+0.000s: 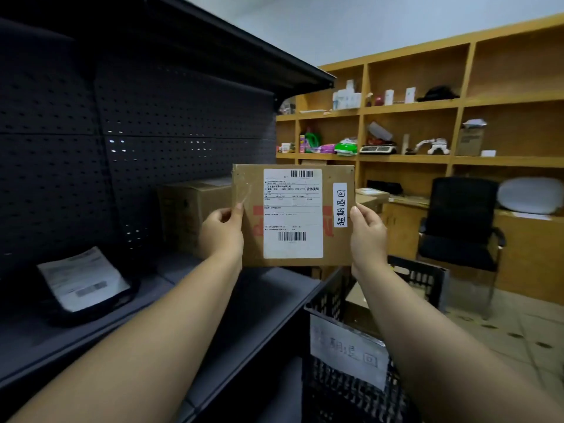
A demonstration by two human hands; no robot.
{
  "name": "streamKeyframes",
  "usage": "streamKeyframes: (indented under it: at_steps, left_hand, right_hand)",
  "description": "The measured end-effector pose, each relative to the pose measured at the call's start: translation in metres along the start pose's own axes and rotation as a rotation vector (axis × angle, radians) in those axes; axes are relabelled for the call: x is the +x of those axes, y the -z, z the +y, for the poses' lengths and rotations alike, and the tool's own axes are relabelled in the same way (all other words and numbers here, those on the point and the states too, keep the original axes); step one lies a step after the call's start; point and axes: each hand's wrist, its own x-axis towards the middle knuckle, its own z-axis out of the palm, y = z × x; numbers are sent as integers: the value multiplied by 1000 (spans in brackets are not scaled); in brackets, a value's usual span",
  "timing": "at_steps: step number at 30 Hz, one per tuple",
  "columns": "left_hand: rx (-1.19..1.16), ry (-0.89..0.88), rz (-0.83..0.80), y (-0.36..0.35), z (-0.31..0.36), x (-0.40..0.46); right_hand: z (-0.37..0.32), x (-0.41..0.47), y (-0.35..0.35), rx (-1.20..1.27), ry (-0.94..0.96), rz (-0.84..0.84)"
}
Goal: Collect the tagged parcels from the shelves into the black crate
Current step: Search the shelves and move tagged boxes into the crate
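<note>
I hold a flat brown cardboard parcel [332, 239] upright in front of me, its face toward the camera. It carries a white shipping label and a small white handwritten tag near its right edge. My left hand [221, 232] grips its left edge and my right hand [367, 236] grips its right edge. The black crate [424, 277] with a white paper sign stands below my right arm; part of a brown parcel shows inside it.
A dark metal shelf unit [262, 297] with a perforated back fills the left. On it lie a black bag parcel with a white label [84, 280] and a brown carton [189, 215]. Wooden shelving [451, 158] with assorted goods and a black office chair [460, 221] stand at the right.
</note>
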Motion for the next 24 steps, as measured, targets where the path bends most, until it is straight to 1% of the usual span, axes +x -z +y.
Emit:
streamKeyframes:
  at_steps: [6, 13, 18, 24]
  left_hand:
    - [8, 47, -177, -93, -27, -14]
    - [82, 123, -339, -176, -72, -20]
    - [158, 182, -472, -224, -115, -15]
    - [281, 228, -614, -265, -161, 2]
  right_hand:
    - [30, 46, 64, -108, -28, 141]
    - [77, 79, 112, -187, -122, 285]
    - [120, 101, 135, -303, -210, 399]
    - [175, 122, 143, -422, -356, 501]
